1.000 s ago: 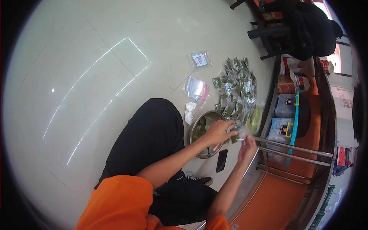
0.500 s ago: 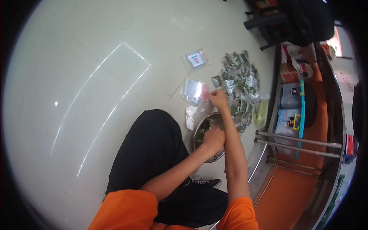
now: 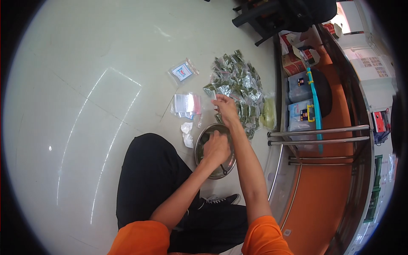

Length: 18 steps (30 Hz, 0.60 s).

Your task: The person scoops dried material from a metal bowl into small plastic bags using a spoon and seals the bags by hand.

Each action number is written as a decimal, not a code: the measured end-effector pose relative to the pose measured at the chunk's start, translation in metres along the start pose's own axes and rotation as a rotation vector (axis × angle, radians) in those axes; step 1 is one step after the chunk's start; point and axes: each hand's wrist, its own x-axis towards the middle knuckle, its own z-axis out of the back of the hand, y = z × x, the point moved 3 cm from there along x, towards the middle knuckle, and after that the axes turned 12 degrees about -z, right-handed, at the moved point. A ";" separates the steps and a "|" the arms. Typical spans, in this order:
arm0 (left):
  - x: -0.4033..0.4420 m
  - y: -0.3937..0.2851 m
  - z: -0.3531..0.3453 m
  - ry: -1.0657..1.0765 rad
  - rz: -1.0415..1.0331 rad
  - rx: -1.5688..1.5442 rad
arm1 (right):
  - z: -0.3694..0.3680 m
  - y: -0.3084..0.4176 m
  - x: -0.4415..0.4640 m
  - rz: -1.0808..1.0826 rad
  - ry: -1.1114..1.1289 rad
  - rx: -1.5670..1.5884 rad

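Note:
My left hand (image 3: pixel 217 148) is inside a round metal bowl (image 3: pixel 196 149), its fingers curled down over dark green contents and mostly hidden. My right hand (image 3: pixel 226 109) is raised just beyond the bowl, thumb and fingers pinched on a pale, thin strip that looks like the edge of a small clear plastic bag (image 3: pixel 214 97). Beside that hand lies a heap of filled clear packets (image 3: pixel 238 80) with dark green contents. To its left is a stack of flat zip bags (image 3: pixel 186 104) with reddish edges. A crumpled white paper (image 3: pixel 186 134) lies by the bowl.
A labelled clear packet (image 3: pixel 183 72) lies farther out on the tiled floor. A yellow-green bag (image 3: pixel 268 112) sits right of the heap. A metal-framed shelf (image 3: pixel 318 132) with plastic tubs (image 3: pixel 301 114) runs along the right. A black chair (image 3: pixel 276 19) stands at the top.
My right hand has lifted away from the bag stack toward the packet heap, pinching the thin plastic. My left hand stays in the bowl. The whole view has shifted, moving the scene leftward.

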 end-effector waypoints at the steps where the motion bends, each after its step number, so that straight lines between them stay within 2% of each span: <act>1: 0.005 0.007 -0.006 0.000 -0.008 0.004 | 0.009 0.006 -0.010 0.005 0.042 0.091; 2: 0.011 0.018 -0.009 -0.297 -0.023 -0.149 | 0.019 0.012 -0.022 0.011 0.083 0.181; 3: 0.013 0.024 -0.007 -0.592 -0.039 -0.307 | 0.033 0.019 -0.038 0.131 0.073 0.053; 4: 0.013 0.018 0.000 -0.590 -0.053 -0.309 | 0.048 0.024 -0.058 0.253 0.060 -0.077; 6: 0.009 0.010 0.013 -0.606 0.098 -0.748 | 0.071 0.023 -0.101 0.260 0.042 -0.143; 8: 0.007 0.009 0.004 -0.540 0.067 -0.732 | 0.081 0.018 -0.147 0.213 0.063 -0.089; 10: 0.006 0.000 -0.010 -0.144 -0.133 -0.852 | 0.093 -0.002 -0.180 0.164 0.075 -0.024; 12: -0.004 -0.015 -0.017 -0.147 -0.086 -0.859 | 0.108 -0.025 -0.203 0.072 0.044 0.294; 13: -0.007 -0.019 -0.017 -0.090 -0.101 -0.766 | 0.115 -0.032 -0.215 0.080 0.033 0.306; 15: -0.011 -0.023 -0.019 -0.021 -0.125 -0.652 | 0.126 -0.053 -0.233 -0.131 0.077 0.605; 18: -0.016 -0.026 -0.034 0.080 -0.203 -0.416 | 0.146 -0.107 -0.234 -0.055 0.153 0.560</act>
